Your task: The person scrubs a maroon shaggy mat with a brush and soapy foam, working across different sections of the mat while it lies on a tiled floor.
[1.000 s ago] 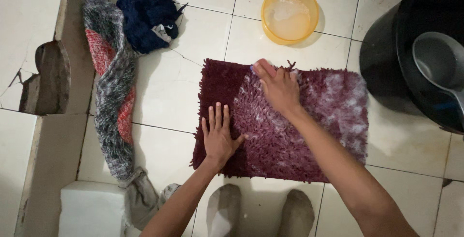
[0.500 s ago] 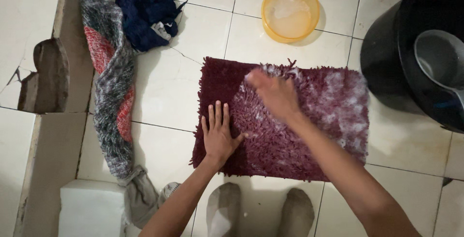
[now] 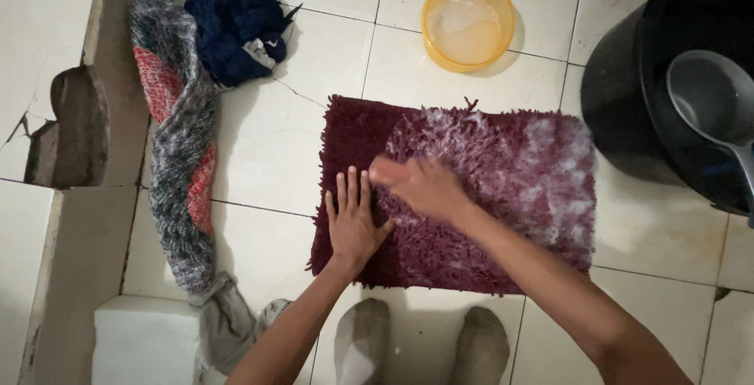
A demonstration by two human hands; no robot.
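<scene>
A white tiled floor (image 3: 267, 157) fills the view, wet in places, with a raised ledge (image 3: 47, 55) along the left side. At the right edge stands a big black tub (image 3: 628, 110), and a grey scoop (image 3: 711, 102) rests inside it with its handle running down toward the lower right.

In the middle of the floor lies a dark red shaggy mat (image 3: 503, 196), flat on the tiles, with white suds spread over its right half and upper middle. The tub sits just beside the mat's right end.

To the left of the mat, apart from it, a long grey and red cloth (image 3: 177, 173) stretches down the floor beside the ledge. At its upper end sits a heap of dark blue clothes (image 3: 236, 16). A white block (image 3: 145, 342) stands at the lower left, near the bottom end of the cloth.

Above the mat, well apart from it, is a round yellow bowl (image 3: 469, 22) holding cloudy water.

The person's two feet (image 3: 424, 346) show at the bottom edge, just below the mat.

The left hand (image 3: 353, 216) lies flat on the mat's left part, palm down, fingers straight and spread, gripping nothing. The right hand (image 3: 420, 185) is on the mat just beside it, blurred; its fingers look bent against the pile, but whether they clutch anything cannot be told.
</scene>
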